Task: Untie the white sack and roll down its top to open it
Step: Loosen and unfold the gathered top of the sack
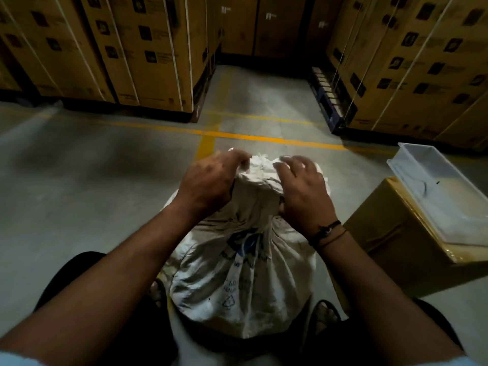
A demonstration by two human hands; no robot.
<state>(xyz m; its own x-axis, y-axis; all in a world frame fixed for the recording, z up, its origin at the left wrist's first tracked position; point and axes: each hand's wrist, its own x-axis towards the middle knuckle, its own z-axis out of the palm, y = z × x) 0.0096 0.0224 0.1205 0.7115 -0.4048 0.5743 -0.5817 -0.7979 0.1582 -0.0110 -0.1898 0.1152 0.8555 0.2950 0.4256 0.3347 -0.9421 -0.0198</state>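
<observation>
A white woven sack (237, 273) with blue print stands upright on the floor between my knees. Its top is gathered into a bunched neck (260, 173). My left hand (208, 180) grips the left side of the bunched top with its fingers closed on the fabric. My right hand (301, 191) rests on the right side of the neck, fingers spread over the cloth and thumb pressed in at the constriction. Whether a tie is still around the neck is hidden by my hands.
A brown cardboard box (390, 241) stands close on the right with a clear plastic tray (443, 196) on top. Strapped stacks of cartons (148, 48) line the back left and right (412, 64). Yellow lines (264, 138) cross the concrete floor.
</observation>
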